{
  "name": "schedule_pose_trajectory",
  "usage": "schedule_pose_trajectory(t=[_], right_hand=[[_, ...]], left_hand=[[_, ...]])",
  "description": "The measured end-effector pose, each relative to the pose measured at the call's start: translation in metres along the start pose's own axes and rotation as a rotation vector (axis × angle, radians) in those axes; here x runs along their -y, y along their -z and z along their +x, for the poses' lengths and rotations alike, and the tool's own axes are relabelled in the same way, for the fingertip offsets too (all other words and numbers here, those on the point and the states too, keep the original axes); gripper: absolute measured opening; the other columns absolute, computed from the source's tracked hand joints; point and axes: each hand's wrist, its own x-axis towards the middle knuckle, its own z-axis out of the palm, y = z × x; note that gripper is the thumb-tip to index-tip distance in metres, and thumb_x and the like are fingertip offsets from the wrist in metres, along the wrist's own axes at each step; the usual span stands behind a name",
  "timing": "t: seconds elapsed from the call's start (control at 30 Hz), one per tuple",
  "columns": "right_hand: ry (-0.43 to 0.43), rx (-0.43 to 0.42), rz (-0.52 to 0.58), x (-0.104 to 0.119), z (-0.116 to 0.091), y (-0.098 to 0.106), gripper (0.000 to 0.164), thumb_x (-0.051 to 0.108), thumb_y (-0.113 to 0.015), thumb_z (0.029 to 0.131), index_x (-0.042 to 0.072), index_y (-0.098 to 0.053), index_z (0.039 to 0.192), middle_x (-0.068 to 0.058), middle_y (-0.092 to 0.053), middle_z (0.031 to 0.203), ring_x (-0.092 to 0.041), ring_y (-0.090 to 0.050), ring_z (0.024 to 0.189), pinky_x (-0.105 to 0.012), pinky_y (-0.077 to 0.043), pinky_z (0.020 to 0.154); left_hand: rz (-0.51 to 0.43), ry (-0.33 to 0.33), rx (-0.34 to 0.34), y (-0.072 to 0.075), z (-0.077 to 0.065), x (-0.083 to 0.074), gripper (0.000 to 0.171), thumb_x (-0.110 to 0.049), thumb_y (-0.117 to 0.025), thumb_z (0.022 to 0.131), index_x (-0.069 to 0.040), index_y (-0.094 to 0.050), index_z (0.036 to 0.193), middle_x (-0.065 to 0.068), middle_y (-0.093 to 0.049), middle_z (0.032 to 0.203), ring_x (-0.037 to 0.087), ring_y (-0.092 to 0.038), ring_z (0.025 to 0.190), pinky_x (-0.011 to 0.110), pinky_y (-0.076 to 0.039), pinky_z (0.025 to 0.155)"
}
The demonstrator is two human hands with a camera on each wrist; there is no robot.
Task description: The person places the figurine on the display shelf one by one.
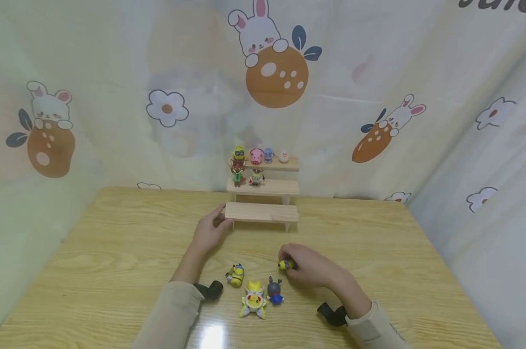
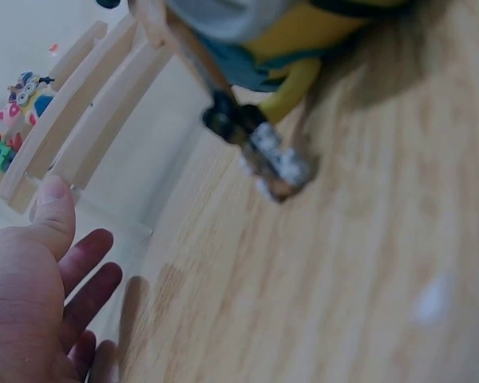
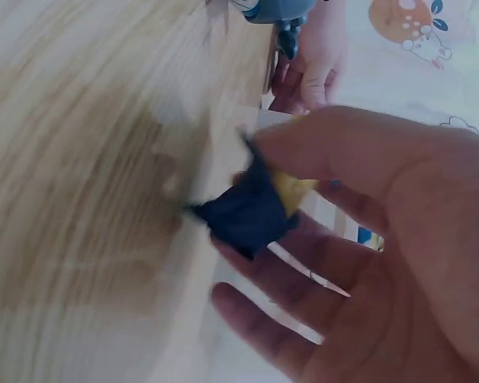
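Head view first: the right hand (image 1: 310, 265) has a small yellow-and-blue figurine (image 1: 286, 264) over the tabletop (image 1: 359, 232), just beyond the antlered figurine (image 1: 274, 292), while the left hand (image 1: 210, 235) is at the left end of the wooden display riser's (image 1: 261, 211) lowest step. Over to the left wrist: fingers loose and apart, thumb tip right at the step's end, contact too close to call! Now the right wrist: thumb and partly hidden fingers pinch the figurine, the lower fingers spread clear. It looks light and stiff, probably smooth moulded plastic that could twist; the rounded yellow body seems a safer hold than those thin dark points, possibly fragile
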Motion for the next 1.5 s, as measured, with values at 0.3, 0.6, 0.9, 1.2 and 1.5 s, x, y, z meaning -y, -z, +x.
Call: schedule_pose_trajectory(t=[0.3,0.6,0.9,1.2,1.5], right_hand=[[-0.063,-0.137,0.139,-0.005,0.008,-0.005,0.044,0.02,-0.072,0.085,0.014,-0.054,0.125,0.004,-0.066,0.098,-0.011,-0.063,0.093,-0.031,-0.053,0.083],[-0.137,-0.32,0.321,-0.011,0.013,-0.016,0.027,0.017,-0.073,0.083,0.01,-0.062,0.107,0.001,-0.064,0.097,-0.014,-0.064,0.091,-0.026,-0.055,0.08],[-0.169,-0.332,0.241,-0.01,0.013,-0.016,0.028,0.02,-0.075,0.082,0.011,-0.063,0.105,0.003,-0.064,0.094,-0.009,-0.06,0.083,-0.025,-0.053,0.073],[-0.159,-0.274,0.227,-0.009,0.007,-0.012,0.029,0.02,-0.074,0.083,0.011,-0.063,0.108,0.001,-0.062,0.097,-0.011,-0.059,0.083,-0.019,-0.051,0.067],[-0.154,-0.221,0.255,-0.01,0.003,-0.008,0.021,0.019,-0.075,0.081,0.013,-0.065,0.099,0.001,-0.063,0.098,-0.013,-0.06,0.084,-0.019,-0.051,0.067]], left_hand=[[0.017,-0.001,-0.011,0.001,0.001,0.001,0.061,-0.035,-0.061,0.092,-0.015,-0.04,0.145,0.009,-0.068,0.113,0.028,-0.058,0.117,0.048,-0.039,0.107],[0.012,0.006,-0.006,0.001,-0.001,0.0,0.061,-0.034,-0.061,0.092,-0.014,-0.04,0.145,0.01,-0.068,0.113,0.029,-0.057,0.118,0.049,-0.038,0.107],[0.008,0.011,-0.004,0.001,-0.001,0.0,0.059,-0.033,-0.06,0.092,-0.016,-0.04,0.145,0.01,-0.068,0.113,0.029,-0.058,0.116,0.049,-0.039,0.106],[-0.008,0.01,0.0,-0.001,0.0,0.002,0.06,-0.034,-0.061,0.092,-0.016,-0.04,0.145,0.01,-0.068,0.111,0.027,-0.059,0.114,0.047,-0.04,0.106],[-0.002,0.004,0.003,0.0,0.001,0.003,0.06,-0.035,-0.061,0.092,-0.016,-0.04,0.145,0.01,-0.068,0.111,0.028,-0.059,0.115,0.049,-0.04,0.106]])
